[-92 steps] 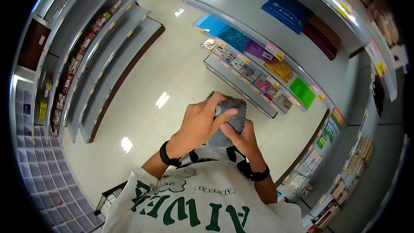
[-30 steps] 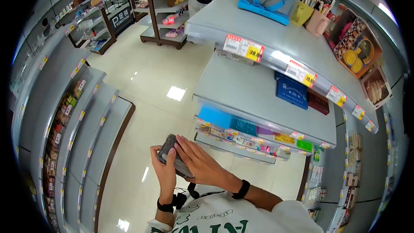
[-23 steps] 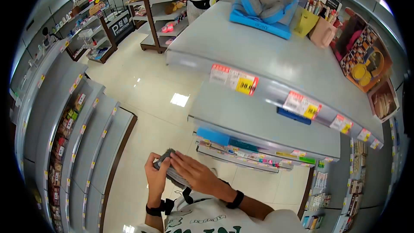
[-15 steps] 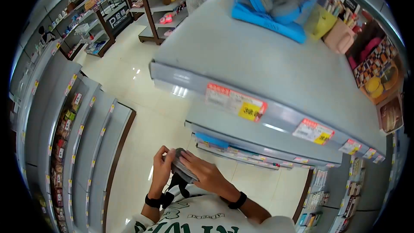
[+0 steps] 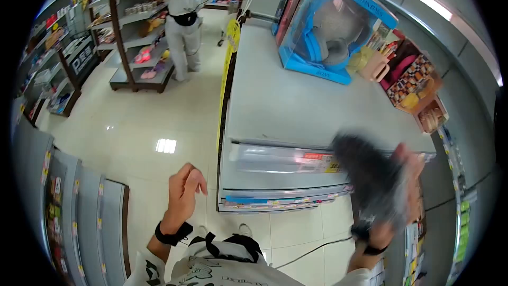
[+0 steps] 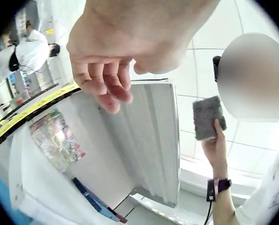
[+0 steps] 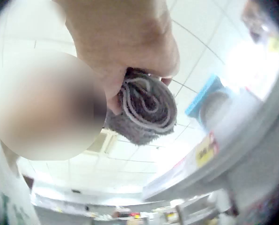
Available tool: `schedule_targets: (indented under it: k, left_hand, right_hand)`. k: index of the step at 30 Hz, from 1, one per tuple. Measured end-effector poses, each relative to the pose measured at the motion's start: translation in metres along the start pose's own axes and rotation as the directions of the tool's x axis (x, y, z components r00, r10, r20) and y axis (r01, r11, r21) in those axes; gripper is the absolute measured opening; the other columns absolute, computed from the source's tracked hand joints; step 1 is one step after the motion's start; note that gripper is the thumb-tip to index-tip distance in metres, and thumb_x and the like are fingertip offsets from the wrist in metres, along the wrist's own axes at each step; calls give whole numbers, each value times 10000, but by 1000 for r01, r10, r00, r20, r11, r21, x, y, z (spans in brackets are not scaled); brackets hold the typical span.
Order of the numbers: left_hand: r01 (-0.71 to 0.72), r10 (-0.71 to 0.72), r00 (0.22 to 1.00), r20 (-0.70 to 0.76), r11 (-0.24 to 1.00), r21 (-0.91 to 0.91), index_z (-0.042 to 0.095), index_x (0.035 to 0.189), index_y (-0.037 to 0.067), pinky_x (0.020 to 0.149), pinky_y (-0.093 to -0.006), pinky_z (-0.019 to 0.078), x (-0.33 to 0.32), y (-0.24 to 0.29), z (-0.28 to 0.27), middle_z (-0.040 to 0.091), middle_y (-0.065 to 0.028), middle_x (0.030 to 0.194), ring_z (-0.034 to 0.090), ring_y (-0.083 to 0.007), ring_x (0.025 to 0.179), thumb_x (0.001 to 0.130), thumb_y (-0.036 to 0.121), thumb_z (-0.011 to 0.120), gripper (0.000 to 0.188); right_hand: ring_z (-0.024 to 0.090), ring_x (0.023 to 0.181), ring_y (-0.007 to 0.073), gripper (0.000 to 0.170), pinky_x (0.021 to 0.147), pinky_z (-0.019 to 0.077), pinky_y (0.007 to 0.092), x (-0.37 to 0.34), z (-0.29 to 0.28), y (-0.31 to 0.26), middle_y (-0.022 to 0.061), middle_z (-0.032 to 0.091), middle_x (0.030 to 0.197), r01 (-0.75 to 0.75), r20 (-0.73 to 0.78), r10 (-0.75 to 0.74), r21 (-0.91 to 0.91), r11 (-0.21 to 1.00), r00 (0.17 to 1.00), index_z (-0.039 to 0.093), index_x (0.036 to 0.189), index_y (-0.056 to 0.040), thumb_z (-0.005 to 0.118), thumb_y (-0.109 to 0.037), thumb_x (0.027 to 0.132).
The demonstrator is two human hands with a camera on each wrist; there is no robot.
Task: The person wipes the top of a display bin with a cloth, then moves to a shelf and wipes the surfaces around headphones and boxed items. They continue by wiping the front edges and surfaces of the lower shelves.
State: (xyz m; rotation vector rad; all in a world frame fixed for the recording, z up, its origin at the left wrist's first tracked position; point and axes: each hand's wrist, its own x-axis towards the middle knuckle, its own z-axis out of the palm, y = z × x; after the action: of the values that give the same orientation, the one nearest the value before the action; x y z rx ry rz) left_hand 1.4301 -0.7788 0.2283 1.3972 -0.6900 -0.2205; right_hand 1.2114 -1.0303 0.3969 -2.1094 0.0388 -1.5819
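My right hand (image 5: 413, 188) grips a grey fluffy cloth (image 5: 368, 172), raised at the right, close over the front edge of the upper shelf in the head view. Both are blurred there. Seen from the right wrist, the cloth (image 7: 149, 105) is rolled up in layers, with the fingers wrapped around it. The left wrist view shows the cloth (image 6: 207, 117) as a compact block held up in the right hand (image 6: 216, 152). My left hand (image 5: 183, 196) holds nothing; its fingers hang loosely curled to the left of the shelf's corner.
On the grey shelf (image 5: 286, 111) stand boxed blue headphones (image 5: 333, 37), a pink mug (image 5: 374, 67) and a boxed set (image 5: 413, 82). Price tags (image 5: 317, 161) line its front edge. A person (image 5: 185, 16) stands at another rack behind. A dark cable (image 5: 312, 251) trails across the floor.
Both hands were together on the grey cloth; now the left hand has let go and the right hand has carried it to the right and up. The view has shifted toward the upper shelf.
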Motion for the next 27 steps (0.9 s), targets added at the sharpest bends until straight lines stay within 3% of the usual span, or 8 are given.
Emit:
schedule_targets:
  k: [1,2,3,5,8,17,23,27]
  left_hand:
    - [-121,120,993,13,990,74,534,826,18,586,-253,422,12,10,-14,615,-73,672,541,-112,597,1056,172,434,294]
    - [-197,196,980,30,980,7,538,889,5,630,-265,445,26,14,-12,642,-94,740,550,-136,651,1019,164,513,207]
    - [-201,201,978,47,980,-10,538,889,5,630,-265,445,41,21,-7,642,-94,740,550,-136,651,1019,164,513,207]
    - [-563,564,826,14,825,-52,554,1015,2,743,-327,497,63,40,-6,670,-168,973,611,-226,826,962,224,614,236]
    - [-769,768,639,32,639,33,553,1164,14,902,-436,496,88,58,0,592,-217,1250,592,-359,1088,892,289,701,414]
    - [-788,751,613,245,560,255,590,1195,69,1055,-545,420,99,75,24,513,-192,1349,456,-442,1314,846,402,763,513]
    - [-773,744,633,216,588,239,596,1207,98,1054,-559,399,94,66,26,521,-170,1345,427,-476,1302,820,362,786,505]
    - [-751,736,654,176,600,277,601,1216,96,1014,-552,406,92,68,30,541,-154,1346,444,-458,1271,801,335,792,516]
  right_hand:
    - [499,1354,325,603,1124,389,452,20,-25,-16,196,563,1419,-41,152,17,158,987,988,521,1413,79,625,-310,964]
    - [603,1192,348,441,1045,430,439,66,-1,-26,228,644,1318,330,312,-214,-390,860,926,648,1274,31,685,-38,840]
    - [597,1205,349,485,1050,419,424,90,11,-21,190,648,1325,384,396,-212,-429,818,893,648,1291,10,711,-16,810]
    - [612,1181,332,561,1032,435,379,105,32,-3,168,673,1256,252,525,-36,-347,903,850,667,1284,-55,726,64,739]
    - [643,1098,356,488,958,486,393,100,50,-2,182,684,1181,121,646,172,-383,916,744,661,1226,-40,686,47,746]
    - [638,852,442,338,777,494,514,103,89,-18,234,686,888,256,543,277,-708,658,793,634,1088,-14,713,-85,768]
    - [640,727,428,316,739,503,500,103,155,-83,217,676,773,244,717,200,-464,851,668,706,1079,-7,751,-91,778]
    - [631,825,425,330,770,495,493,121,194,-68,213,693,850,360,793,180,-449,818,581,712,1117,-7,744,-92,799]
